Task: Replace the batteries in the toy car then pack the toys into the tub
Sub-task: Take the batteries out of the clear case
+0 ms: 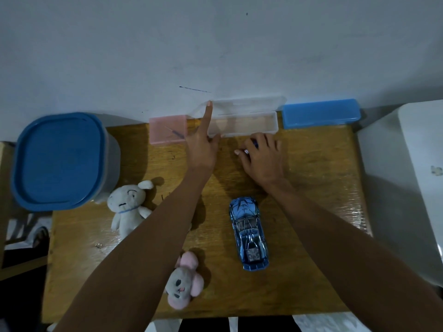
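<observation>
Toy car [248, 233] well behind both hands' fingers [208, 116]

A worn brown wooden tabletop [311, 188] carries a row of boxes along its far edge by the wall: a pink translucent plastic box [167, 129], an open clear plastic case [249, 123], a blue plastic case [321, 113]. Nearer lie a white plush rabbit [128, 207], a grey-and-pink plush toy [183, 283] and a shiny blue toy car [248, 233].
</observation>
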A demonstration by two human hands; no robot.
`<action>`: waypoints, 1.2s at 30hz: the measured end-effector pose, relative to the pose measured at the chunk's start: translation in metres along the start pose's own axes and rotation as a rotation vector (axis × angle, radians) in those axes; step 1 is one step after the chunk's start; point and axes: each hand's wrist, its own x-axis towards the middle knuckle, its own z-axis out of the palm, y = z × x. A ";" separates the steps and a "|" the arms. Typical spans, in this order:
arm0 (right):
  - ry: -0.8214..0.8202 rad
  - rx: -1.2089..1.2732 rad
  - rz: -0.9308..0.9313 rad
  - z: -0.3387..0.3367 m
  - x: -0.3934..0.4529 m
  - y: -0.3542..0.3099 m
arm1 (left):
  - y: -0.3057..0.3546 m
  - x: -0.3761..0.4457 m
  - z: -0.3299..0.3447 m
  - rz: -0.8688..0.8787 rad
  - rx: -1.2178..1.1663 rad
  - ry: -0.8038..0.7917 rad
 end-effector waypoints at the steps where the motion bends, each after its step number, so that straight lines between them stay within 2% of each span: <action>1: -0.002 0.007 0.005 0.000 0.000 0.000 | 0.000 0.000 0.000 -0.002 0.001 -0.002; 13: 0.076 0.158 0.005 -0.005 0.002 0.002 | 0.002 -0.001 -0.003 0.001 0.001 -0.013; 19: 0.313 0.262 0.146 -0.040 0.041 0.009 | 0.006 0.000 -0.006 -0.021 0.006 -0.004; 21: 0.339 0.236 0.170 -0.050 0.053 0.014 | 0.007 0.000 -0.007 -0.024 0.007 0.000; 29: 0.153 0.219 0.139 -0.045 0.040 0.025 | -0.001 0.002 -0.004 -0.007 -0.018 -0.004; 32: 0.067 0.270 0.201 -0.039 0.032 0.022 | -0.001 0.000 -0.005 -0.003 -0.017 -0.027; 36: 0.046 0.320 0.342 -0.040 0.032 0.013 | 0.000 -0.002 -0.004 0.001 -0.037 -0.011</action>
